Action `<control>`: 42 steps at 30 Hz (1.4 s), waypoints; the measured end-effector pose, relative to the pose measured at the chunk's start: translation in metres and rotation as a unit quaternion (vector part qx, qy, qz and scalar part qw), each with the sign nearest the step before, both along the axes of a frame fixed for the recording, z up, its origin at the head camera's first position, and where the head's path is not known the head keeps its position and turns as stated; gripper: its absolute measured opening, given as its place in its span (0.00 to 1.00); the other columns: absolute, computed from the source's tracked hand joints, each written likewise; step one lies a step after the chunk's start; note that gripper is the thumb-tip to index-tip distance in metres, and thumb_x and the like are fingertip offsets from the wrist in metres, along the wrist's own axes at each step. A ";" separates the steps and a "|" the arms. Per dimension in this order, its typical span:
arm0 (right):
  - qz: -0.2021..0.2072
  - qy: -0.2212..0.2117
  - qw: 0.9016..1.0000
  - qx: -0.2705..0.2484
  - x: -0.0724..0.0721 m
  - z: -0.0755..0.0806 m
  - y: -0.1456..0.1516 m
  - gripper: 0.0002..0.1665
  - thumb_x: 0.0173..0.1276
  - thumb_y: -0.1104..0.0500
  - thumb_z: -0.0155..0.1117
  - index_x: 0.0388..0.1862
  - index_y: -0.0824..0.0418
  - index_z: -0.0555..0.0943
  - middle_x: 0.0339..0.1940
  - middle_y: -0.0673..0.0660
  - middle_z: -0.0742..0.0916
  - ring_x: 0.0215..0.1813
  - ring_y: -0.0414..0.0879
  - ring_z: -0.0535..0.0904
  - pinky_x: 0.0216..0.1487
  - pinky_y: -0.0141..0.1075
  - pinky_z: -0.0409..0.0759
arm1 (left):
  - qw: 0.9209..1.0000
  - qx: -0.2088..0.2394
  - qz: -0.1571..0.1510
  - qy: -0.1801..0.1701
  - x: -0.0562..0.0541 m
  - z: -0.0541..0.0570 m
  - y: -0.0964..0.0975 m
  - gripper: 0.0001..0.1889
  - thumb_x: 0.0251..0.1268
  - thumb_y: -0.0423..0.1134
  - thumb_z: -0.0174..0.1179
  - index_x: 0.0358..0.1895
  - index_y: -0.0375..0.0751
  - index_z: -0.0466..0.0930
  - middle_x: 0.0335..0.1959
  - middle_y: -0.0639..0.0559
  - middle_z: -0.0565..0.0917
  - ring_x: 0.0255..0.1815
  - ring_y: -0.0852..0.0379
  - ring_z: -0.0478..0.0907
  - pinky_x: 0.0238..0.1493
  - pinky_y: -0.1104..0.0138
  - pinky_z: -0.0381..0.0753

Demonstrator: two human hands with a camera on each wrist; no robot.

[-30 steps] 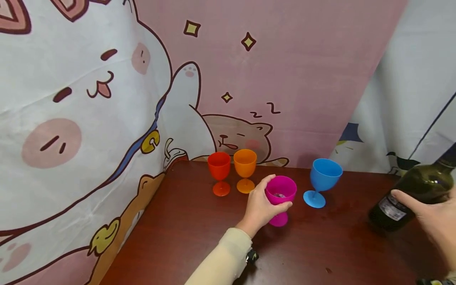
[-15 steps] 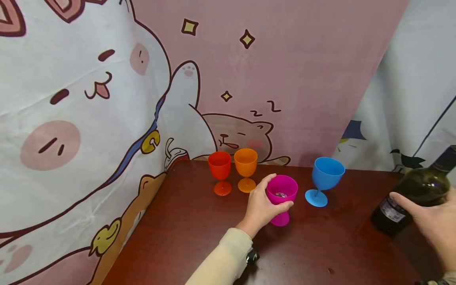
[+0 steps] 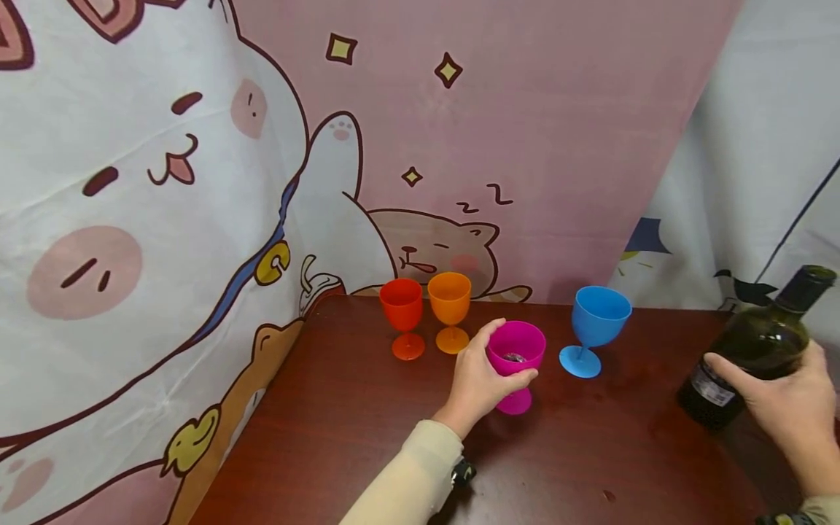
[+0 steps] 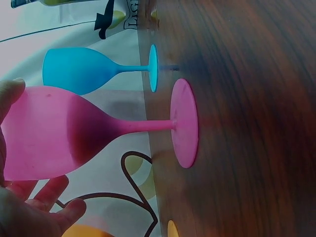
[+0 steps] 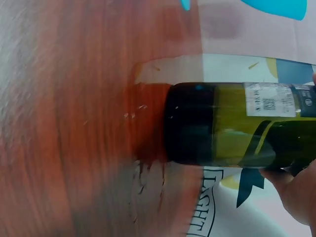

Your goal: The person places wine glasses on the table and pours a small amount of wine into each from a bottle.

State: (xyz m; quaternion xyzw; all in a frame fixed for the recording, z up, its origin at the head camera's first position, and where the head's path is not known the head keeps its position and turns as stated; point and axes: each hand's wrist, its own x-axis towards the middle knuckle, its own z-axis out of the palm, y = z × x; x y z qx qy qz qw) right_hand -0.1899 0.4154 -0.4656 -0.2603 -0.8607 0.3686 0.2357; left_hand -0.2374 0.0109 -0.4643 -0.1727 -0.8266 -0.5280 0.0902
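My left hand [image 3: 482,379] holds the magenta plastic goblet [image 3: 518,343] by its bowl, thumb on the near side and fingers on the far side. Something shiny shows in the bottom of the bowl. In the left wrist view, the round foot of the goblet [image 4: 184,123] overlaps the tabletop. At the right, my right hand [image 3: 790,408] grips a dark green glass bottle [image 3: 761,339] round its body. The bottle has a pale label low on its side and an uncapped mouth. Its dark base [image 5: 190,123] is right at the wooden surface in the right wrist view.
A blue goblet [image 3: 599,317] stands between the magenta one and the bottle. Red [image 3: 402,305] and orange [image 3: 450,297] goblets stand side by side near the back edge of the brown table [image 3: 341,423]. Behind hangs a cartoon-printed cloth [image 3: 551,131]. Some wet-looking marks [image 5: 140,182] lie by the bottle.
My right hand has shifted a little left and brought the bottle more upright, so its whole neck now shows. The left hand and the magenta goblet have stayed in place.
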 end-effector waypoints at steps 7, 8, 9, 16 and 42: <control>-0.004 0.015 1.000 -0.004 0.000 -0.003 -0.001 0.62 0.68 0.50 0.76 0.89 0.60 0.48 0.86 0.73 0.61 0.83 0.74 0.61 0.82 0.70 0.61 | 1.000 -0.014 0.005 0.002 0.000 0.003 -0.001 0.46 0.54 0.52 0.83 0.77 0.59 0.69 0.67 0.59 0.84 0.63 0.60 0.80 0.54 0.73 0.86; -0.003 0.015 1.000 -0.006 0.000 -0.003 -0.001 0.62 0.68 0.50 0.76 0.89 0.60 0.48 0.87 0.73 0.61 0.83 0.74 0.61 0.82 0.70 0.61 | 1.000 -0.019 0.007 0.002 0.000 0.003 -0.001 0.47 0.54 0.52 0.83 0.78 0.59 0.69 0.66 0.59 0.84 0.63 0.60 0.80 0.54 0.72 0.86; -0.002 0.013 1.000 -0.007 0.001 -0.002 -0.001 0.63 0.68 0.49 0.76 0.89 0.60 0.47 0.87 0.73 0.61 0.84 0.74 0.61 0.82 0.70 0.60 | 1.000 -0.023 0.009 0.001 0.000 0.004 -0.001 0.47 0.54 0.53 0.83 0.78 0.59 0.69 0.66 0.59 0.83 0.63 0.60 0.79 0.54 0.71 0.86; -0.001 0.009 1.000 -0.014 0.004 -0.002 0.002 0.65 0.66 0.45 0.77 0.89 0.60 0.48 0.86 0.73 0.63 0.83 0.74 0.62 0.82 0.69 0.60 | 0.998 -0.067 0.016 0.003 -0.009 0.006 0.005 0.49 0.54 0.57 0.81 0.79 0.60 0.66 0.68 0.57 0.82 0.65 0.56 0.78 0.57 0.65 0.87; 0.045 0.040 0.998 -0.026 0.007 -0.007 0.008 0.67 0.65 0.43 0.79 0.89 0.59 0.47 0.83 0.77 0.65 0.78 0.76 0.63 0.80 0.72 0.58 | 0.876 -0.439 0.195 0.033 -0.087 0.053 0.049 0.50 0.64 0.74 0.65 0.77 0.39 0.68 0.64 0.48 0.81 0.37 0.50 0.89 0.40 0.60 0.91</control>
